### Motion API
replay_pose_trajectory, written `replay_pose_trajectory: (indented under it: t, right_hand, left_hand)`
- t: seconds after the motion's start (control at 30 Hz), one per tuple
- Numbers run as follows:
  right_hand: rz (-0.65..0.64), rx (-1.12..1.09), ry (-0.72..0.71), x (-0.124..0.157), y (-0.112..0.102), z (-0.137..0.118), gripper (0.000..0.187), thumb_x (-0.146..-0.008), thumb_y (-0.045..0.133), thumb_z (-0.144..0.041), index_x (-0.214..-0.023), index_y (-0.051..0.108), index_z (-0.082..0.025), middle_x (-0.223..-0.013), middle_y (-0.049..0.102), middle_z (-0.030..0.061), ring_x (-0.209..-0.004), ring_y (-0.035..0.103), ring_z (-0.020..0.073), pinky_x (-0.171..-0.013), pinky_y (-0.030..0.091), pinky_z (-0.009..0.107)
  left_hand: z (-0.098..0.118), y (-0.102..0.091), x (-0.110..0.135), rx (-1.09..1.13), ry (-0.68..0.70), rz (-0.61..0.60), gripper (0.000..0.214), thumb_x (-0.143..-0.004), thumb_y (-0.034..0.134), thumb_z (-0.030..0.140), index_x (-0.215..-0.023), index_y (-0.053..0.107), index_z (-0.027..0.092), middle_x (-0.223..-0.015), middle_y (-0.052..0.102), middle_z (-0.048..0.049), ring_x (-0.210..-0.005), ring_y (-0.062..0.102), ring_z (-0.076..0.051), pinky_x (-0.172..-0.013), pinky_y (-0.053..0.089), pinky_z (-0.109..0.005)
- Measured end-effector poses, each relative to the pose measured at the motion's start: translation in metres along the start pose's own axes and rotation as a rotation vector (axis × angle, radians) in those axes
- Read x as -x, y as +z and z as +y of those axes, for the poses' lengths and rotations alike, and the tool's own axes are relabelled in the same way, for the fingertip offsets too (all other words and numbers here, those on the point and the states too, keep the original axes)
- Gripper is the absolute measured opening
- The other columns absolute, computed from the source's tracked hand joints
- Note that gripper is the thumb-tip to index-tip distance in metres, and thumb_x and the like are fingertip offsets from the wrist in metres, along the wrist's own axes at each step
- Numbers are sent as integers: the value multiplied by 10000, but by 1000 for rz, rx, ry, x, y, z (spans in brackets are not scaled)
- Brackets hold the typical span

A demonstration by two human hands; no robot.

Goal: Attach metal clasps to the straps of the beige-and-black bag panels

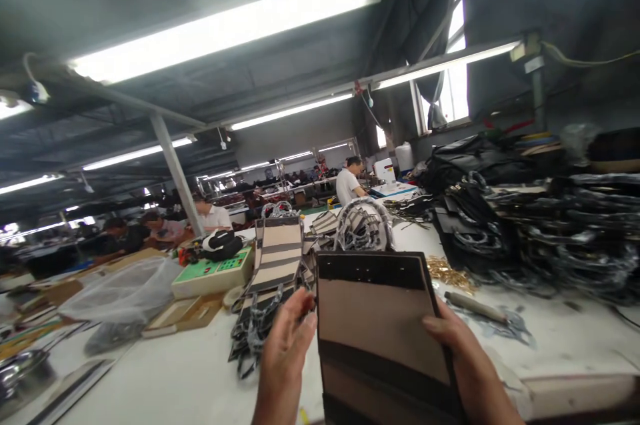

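Observation:
A flat, stiff-looking brown panel with black bands point(380, 318) is held up in front of me, with small holes or shiny marks along its dark top strip. My right hand point(467, 355) grips its right edge, thumb on the front face and the other fingers hidden behind. Beside the left edge is my left hand point(287, 345), thumb and fingers slightly apart; no firm hold on the panel shows. Just beyond that hand lies a stack of similar beige-and-black striped pieces point(277, 245) with plastic-wrapped loops.
On the white table point(200, 371) are a green-topped control box point(215, 271), a cardboard tray point(185, 315), gold-coloured small parts point(453, 273) and a rod-like tool point(475, 307). Black pieces with wrapped handles point(550, 231) pile up at right. A co-worker point(350, 183) stands farther back.

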State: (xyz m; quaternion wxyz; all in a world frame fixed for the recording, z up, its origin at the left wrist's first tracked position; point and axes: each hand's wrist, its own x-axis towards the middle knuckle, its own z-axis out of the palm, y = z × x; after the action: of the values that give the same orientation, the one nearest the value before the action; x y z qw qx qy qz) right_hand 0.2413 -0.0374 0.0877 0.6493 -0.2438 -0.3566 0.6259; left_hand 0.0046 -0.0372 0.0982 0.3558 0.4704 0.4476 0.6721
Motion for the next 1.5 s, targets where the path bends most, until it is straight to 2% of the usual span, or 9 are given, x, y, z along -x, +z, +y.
replay_pose_trajectory:
  t: [0.17, 0.3, 0.6, 0.77, 0.97, 1.07, 1.2, 1.33, 1.5]
  right_hand:
    - [-41, -55, 38, 4, -3, 9, 764, -794, 710, -480, -1509, 577, -248, -1184, 793, 90, -1072, 738, 396, -995, 563, 531]
    - [-22, -205, 145, 7, 0, 20, 896, -749, 765, -474, -1570, 489, -245, -1165, 794, 110, -1028, 751, 402, -963, 575, 555]
    - [164, -425, 215, 15, -25, 69, 1018, -684, 909, -361, -1578, 420, -374, -1269, 753, 57, -1010, 753, 311, -919, 580, 447]
    - [141, -483, 163, 13, -58, 86, 724, -673, 959, -324, -1318, 630, -342, -1249, 724, 26, -783, 698, 165, -620, 531, 265]
    - [48, -395, 102, 2, -97, 84, 455, -722, 923, -465, -1059, 694, -263, -874, 715, -2, -678, 672, 174, -680, 529, 301]
    - [33, -90, 166, 18, -130, 98, 424, -754, 889, -518, -1026, 745, -226, -865, 719, 19, -705, 661, 190, -694, 506, 307]
    - [-101, 360, 275, 54, -173, 119, 419, -888, 724, -595, -1000, 803, -200, -918, 739, 70, -923, 650, 276, -828, 510, 363]
    - [-91, 467, 311, 73, -188, 129, 426, -894, 685, -603, -1059, 808, -230, -1014, 751, 66, -1033, 641, 326, -938, 508, 415]
    - [-28, 465, 428, 82, -176, 149, 498, -870, 662, -694, -855, 794, -214, -869, 745, 52, -904, 662, 324, -800, 521, 393]
  left_hand:
    - [8, -14, -7, 234, -262, -483, 379, -885, 771, 452, -1115, 782, 152, -1255, 760, -156, -1324, 622, -365, -1194, 405, -510]
    - [17, -20, -17, 384, -435, -717, 491, -894, 730, 500, -1186, 765, 106, -1192, 775, -195, -1290, 648, -393, -1194, 401, -552]
    - [14, 9, -24, 155, -354, -391, 654, -903, 770, 352, -1506, 545, 233, -1312, 744, -105, -1208, 710, -306, -1093, 524, -431]
    - [1, 12, -64, -179, -392, -407, 759, -826, 855, 383, -1500, 544, 228, -1349, 722, -127, -1124, 741, -286, -932, 597, -351]
    - [-13, 28, -114, -424, -344, -569, 745, -725, 920, 432, -1380, 653, 195, -1335, 728, -135, -1160, 716, -313, -941, 588, -358]
    - [-39, 42, -104, -450, -431, -816, 677, -783, 864, 487, -1367, 676, 201, -1313, 737, -133, -1135, 722, -318, -997, 559, -408]
    - [-108, 55, -82, -429, -424, -1112, 635, -828, 792, 555, -1338, 704, 186, -1384, 696, -140, -1263, 651, -312, -1159, 422, -421]
    - [-176, 55, -77, -462, -425, -1138, 741, -778, 775, 630, -1358, 684, 178, -1386, 694, -125, -1280, 630, -307, -1157, 411, -416]
    - [-211, 47, -72, -497, -501, -1198, 755, -744, 794, 566, -1383, 669, 184, -1258, 762, -94, -1091, 707, -271, -996, 517, -384]
